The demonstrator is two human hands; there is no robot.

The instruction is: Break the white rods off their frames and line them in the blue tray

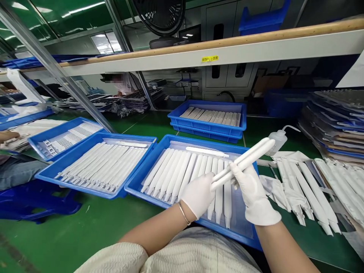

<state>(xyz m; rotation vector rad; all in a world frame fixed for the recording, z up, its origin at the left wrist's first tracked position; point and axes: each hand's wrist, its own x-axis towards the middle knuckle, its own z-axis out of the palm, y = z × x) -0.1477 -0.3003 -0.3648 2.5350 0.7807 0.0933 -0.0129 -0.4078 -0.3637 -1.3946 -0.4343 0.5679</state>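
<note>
Two long, slim white plastic pieces (253, 155) lie side by side in my white-gloved hands, tilted up toward the right. My left hand (199, 195) is closed round their lower ends. Farther up, my right hand (251, 191) holds them between thumb and fingers near the middle. Beneath both hands is a blue tray (247, 227) with a row of similar white pieces (178, 174), tapered at their near ends. One more piece (207, 151) lies crosswise along the tray's far side. My hands and the held pieces hide part of the row.
A second blue tray (113, 195) of white parts adjoins on the left. Stacked blue trays (207, 125) stand behind. To the right are a squeeze bottle (277, 142), loose white pieces (315, 193) and piled sheets (335, 125). A shelf edge (176, 62) crosses overhead. Another person's hand (8, 135) shows far left.
</note>
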